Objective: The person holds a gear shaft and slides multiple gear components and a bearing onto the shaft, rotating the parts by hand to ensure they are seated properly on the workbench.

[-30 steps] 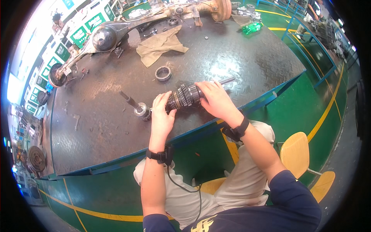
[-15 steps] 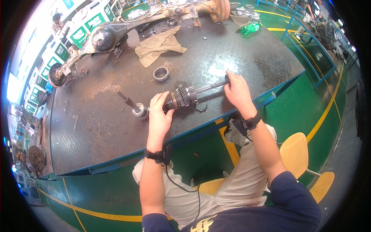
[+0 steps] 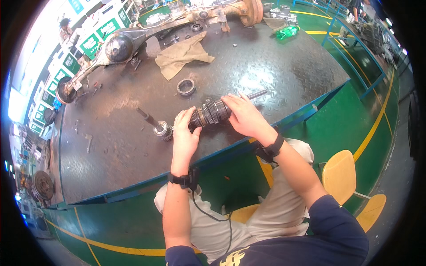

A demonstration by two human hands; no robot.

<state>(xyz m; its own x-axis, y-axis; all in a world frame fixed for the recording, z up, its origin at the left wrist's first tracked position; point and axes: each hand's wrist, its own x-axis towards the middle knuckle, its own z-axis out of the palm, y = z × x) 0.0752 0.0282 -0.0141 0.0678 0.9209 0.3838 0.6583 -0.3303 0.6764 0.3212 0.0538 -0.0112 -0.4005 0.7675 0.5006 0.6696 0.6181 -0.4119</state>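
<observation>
A dark transmission shaft carrying a stack of gears (image 3: 211,112) lies slantwise near the table's front edge. My left hand (image 3: 185,134) is closed around the left part of the stack, the thumb on the near side. At the right end of the gears, my right hand (image 3: 245,116) curls its fingers over the top; what lies under its palm is hidden. Beyond it the bare splined shaft end (image 3: 257,94) sticks out to the right. Left of my left hand is a shorter shaft (image 3: 147,117) with a bright bearing (image 3: 160,129). Behind the gears rests a toothed ring (image 3: 186,87).
The steel table (image 3: 111,155) holds a tan cloth (image 3: 184,55), a large axle housing (image 3: 120,45) along the back and a green bottle (image 3: 287,32). A small wrench-like part (image 3: 89,142) lies at left. A yellow chair (image 3: 339,177) stands at right.
My right hand has moved left along the shaft, from its far right end to the gear stack. My left hand has stayed on the gears.
</observation>
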